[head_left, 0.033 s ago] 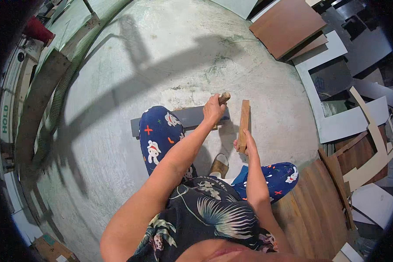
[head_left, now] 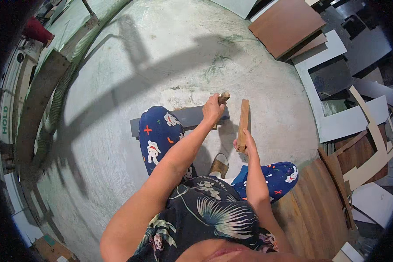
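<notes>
My left hand (head_left: 212, 110) is closed around a tool with a round wooden handle (head_left: 224, 97), like a chisel's, its end pointing up and outward. The tool's lower part is hidden by the hand. Below it a long dark grey board (head_left: 192, 116) lies across in front of me, partly behind my left knee. A bit of pale wood shows along its far edge. To the right of the board, my right hand (head_left: 248, 143) grips the near end of a squared brown wooden block (head_left: 244, 118). The block stands apart from the tool handle and the board.
Concrete floor (head_left: 183, 52) spreads beyond the board. On the left run a ribbed hose (head_left: 59, 98) and a beam (head_left: 43, 87). Stacked brown panels (head_left: 288, 26), a white cut-out frame (head_left: 332, 126) and offcuts lie at right. A wooden sheet (head_left: 314, 205) is beside my right knee.
</notes>
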The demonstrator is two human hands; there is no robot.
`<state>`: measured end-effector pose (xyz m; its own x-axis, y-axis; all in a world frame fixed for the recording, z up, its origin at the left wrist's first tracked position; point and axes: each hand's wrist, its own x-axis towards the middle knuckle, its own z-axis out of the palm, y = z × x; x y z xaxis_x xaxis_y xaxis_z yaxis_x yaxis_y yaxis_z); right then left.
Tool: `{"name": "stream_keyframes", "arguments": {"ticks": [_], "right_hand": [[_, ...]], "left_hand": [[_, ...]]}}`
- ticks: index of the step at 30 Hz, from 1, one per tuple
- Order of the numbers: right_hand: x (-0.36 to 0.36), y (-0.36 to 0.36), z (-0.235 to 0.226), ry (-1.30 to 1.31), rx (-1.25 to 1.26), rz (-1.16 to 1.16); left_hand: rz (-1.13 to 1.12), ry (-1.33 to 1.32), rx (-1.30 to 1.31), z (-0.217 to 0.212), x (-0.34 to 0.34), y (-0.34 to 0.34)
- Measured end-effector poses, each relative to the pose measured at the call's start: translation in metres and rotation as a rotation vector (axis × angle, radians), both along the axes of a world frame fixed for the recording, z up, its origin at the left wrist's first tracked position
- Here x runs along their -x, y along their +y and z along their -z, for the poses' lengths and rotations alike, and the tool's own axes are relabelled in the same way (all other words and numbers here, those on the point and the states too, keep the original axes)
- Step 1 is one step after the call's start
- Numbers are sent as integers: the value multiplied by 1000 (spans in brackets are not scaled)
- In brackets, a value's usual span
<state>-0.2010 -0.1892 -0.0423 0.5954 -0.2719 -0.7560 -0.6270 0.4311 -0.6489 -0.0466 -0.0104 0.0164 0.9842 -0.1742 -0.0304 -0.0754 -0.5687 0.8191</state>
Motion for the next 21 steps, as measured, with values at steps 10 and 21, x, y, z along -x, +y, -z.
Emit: {"name": "stream_keyframes", "arguments": {"ticks": [10, 21], "right_hand": [[-8, -1, -4, 20, 12, 45], [-8, -1, -22, -128, -240, 188]], "left_hand": [[0, -55, 42, 2, -6, -4], [20, -29, 10, 1, -7, 1]]}}
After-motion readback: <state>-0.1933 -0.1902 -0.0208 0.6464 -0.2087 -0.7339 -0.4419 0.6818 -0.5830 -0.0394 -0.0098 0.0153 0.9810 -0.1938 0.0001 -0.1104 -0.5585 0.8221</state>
